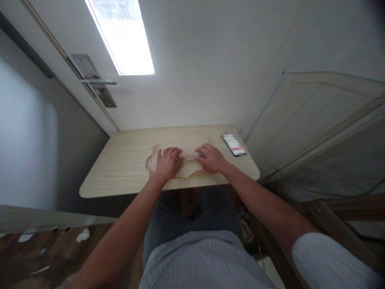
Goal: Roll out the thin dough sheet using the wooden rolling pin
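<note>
Both my hands rest on a small light wooden table [120,164]. My left hand [167,162] and my right hand [212,157] press down, fingers curled, on a pale rolled or folded sheet [189,153] that lies across a brown paper piece [189,170]. The fingertips of the two hands face each other, a short gap apart. A thin ring-shaped object [148,162] peeks out just left of my left hand. What the sheet is made of I cannot make out.
A phone [234,144] lies at the table's far right corner. A white door with a metal handle [98,82] stands behind the table on the left, a panelled wall on the right. Scraps litter the dark floor [81,236] at lower left.
</note>
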`<state>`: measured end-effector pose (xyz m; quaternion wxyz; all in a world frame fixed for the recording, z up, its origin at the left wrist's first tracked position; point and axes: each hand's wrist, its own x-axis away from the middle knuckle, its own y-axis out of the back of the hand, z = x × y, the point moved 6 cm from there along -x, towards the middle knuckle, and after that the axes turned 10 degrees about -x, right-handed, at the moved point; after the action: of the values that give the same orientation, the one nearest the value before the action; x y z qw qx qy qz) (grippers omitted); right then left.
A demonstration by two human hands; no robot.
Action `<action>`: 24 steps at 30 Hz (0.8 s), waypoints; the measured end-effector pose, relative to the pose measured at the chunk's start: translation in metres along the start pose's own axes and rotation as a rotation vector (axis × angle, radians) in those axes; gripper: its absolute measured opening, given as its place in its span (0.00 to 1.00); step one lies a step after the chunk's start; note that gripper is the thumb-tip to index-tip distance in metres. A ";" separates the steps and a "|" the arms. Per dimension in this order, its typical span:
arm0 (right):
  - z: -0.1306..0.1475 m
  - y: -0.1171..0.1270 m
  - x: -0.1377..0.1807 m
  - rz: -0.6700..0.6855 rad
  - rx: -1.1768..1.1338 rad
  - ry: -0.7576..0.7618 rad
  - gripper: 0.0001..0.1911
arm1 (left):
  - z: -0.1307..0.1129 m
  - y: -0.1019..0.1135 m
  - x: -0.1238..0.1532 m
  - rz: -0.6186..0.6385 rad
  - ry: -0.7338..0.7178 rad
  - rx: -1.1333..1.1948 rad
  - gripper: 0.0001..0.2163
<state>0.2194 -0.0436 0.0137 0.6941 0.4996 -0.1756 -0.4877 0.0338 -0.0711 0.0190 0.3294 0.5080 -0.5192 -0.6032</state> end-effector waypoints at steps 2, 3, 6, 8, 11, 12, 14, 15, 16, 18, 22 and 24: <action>-0.002 0.000 -0.010 0.007 0.026 -0.013 0.15 | 0.008 -0.001 -0.006 0.000 0.043 -0.017 0.15; -0.004 0.000 -0.014 0.008 0.043 -0.021 0.15 | 0.012 -0.002 -0.009 0.000 0.065 -0.026 0.15; -0.010 -0.002 -0.024 0.008 0.074 -0.034 0.15 | 0.023 -0.006 -0.015 0.012 0.094 -0.033 0.15; -0.015 -0.003 -0.030 0.008 0.063 -0.027 0.14 | 0.028 -0.008 -0.019 0.026 0.089 -0.012 0.16; -0.022 -0.003 -0.040 -0.027 0.022 -0.062 0.15 | 0.033 -0.008 -0.032 0.030 0.099 0.027 0.17; -0.025 -0.002 -0.043 -0.055 0.015 -0.100 0.16 | 0.034 -0.008 -0.038 0.027 0.116 0.033 0.18; -0.029 -0.001 -0.050 -0.112 0.023 -0.179 0.19 | 0.037 -0.009 -0.051 0.024 0.165 0.024 0.19; -0.029 -0.001 -0.052 -0.131 0.036 -0.207 0.20 | 0.038 -0.010 -0.058 0.026 0.192 0.011 0.19; -0.028 -0.002 -0.055 -0.138 0.053 -0.220 0.21 | 0.039 -0.011 -0.064 0.028 0.215 -0.003 0.20; -0.024 -0.006 -0.059 -0.128 0.091 -0.223 0.22 | 0.039 -0.015 -0.074 0.028 0.240 -0.029 0.20; -0.020 -0.019 -0.062 -0.021 0.148 -0.252 0.27 | 0.039 -0.026 -0.081 0.031 0.240 -0.042 0.20; -0.021 -0.025 -0.060 0.032 0.165 -0.277 0.29 | 0.038 -0.032 -0.080 0.046 0.226 -0.042 0.20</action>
<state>0.1942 0.0180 -0.0021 0.6275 0.4798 -0.3170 -0.5249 0.0231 0.0218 0.0079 0.4100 0.5537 -0.4775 -0.5452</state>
